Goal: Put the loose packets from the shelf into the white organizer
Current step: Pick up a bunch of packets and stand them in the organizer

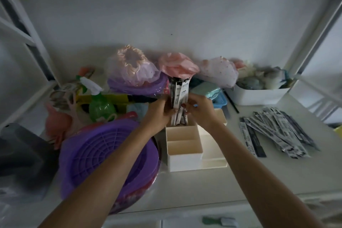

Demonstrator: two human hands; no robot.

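Note:
A bundle of long black-and-white packets stands upright over the far compartment of the white organizer. My left hand grips the bundle from the left. My right hand holds it from the right. The packets' lower ends dip into the organizer's back section, partly hidden by my fingers. The two nearer compartments hold nothing. A loose pile of the same packets lies on the shelf to the right.
A purple basket sits left of the organizer, touching it. Behind are a green spray bottle, plastic-wrapped bundles, a blue basket and a white bin. A dark object stands at far left.

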